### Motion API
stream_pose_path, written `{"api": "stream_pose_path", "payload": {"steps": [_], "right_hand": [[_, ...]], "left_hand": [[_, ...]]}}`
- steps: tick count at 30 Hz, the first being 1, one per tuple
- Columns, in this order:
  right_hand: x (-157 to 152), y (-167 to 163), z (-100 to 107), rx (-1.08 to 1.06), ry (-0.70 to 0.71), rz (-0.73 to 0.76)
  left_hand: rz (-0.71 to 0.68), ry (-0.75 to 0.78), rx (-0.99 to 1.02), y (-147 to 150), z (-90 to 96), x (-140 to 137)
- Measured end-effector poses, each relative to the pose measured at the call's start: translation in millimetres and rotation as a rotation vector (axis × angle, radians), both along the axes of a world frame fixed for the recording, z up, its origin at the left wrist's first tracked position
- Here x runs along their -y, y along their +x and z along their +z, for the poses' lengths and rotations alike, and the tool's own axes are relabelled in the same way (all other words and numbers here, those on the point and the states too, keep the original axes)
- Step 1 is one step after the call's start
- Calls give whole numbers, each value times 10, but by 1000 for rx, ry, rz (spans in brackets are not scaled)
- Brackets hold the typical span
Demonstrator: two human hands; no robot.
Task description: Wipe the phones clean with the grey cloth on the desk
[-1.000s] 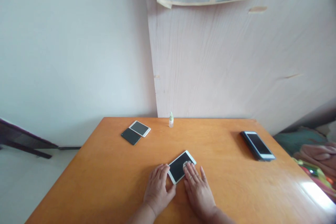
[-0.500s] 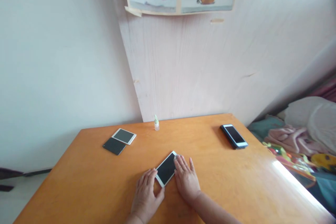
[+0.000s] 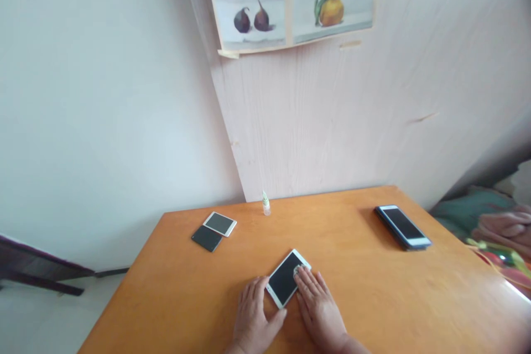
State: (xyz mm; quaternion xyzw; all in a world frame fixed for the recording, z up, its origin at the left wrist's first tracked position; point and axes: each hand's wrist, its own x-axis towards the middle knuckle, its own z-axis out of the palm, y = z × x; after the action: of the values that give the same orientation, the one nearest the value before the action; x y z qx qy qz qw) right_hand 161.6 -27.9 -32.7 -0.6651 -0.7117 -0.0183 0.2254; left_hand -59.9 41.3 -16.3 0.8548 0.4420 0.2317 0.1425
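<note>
A white smartphone [image 3: 284,281] with a dark screen lies face up and slanted on the wooden table. My left hand [image 3: 255,315] grips its lower left side, fingers along the left edge and thumb by the bottom corner. Over the right part of the screen rests my right hand [image 3: 318,301], its fingers stretched out and pressed together. Under those fingertips a small pale crumpled piece [image 3: 297,271], perhaps a cloth or wipe, touches the glass. Most of that piece is hidden by the fingers.
At the back left, a white-framed phone [image 3: 220,224] overlaps a dark flat phone or cover [image 3: 206,238]. A small dropper bottle [image 3: 266,204] stands near the table's back edge. Another phone [image 3: 403,225] on a dark case lies at the right. Fruit paintings [image 3: 290,5] hang behind.
My right hand has slid from the phone's upper corner slightly inward over the screen, uncovering that corner. My left hand keeps its hold. The whole view has shifted with my head.
</note>
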Motion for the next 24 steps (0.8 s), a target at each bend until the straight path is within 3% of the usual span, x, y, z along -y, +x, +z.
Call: {"api": "stream_pose_path", "payload": {"steps": [5,11,18,24], "right_hand": [[-26,-41,-187,18,88,0],[-49,-22,-196,-14,189,-15],[-22,-17,-98,-172,126,-24],[23,17,-17,-340,134,-49]], "left_hand": [[123,-169,-69,147,146,-88],[180,-345,-133,354,388,-176],[244,-424,-58,400,280,-192],[208,-585,240,457,292,-220]]}}
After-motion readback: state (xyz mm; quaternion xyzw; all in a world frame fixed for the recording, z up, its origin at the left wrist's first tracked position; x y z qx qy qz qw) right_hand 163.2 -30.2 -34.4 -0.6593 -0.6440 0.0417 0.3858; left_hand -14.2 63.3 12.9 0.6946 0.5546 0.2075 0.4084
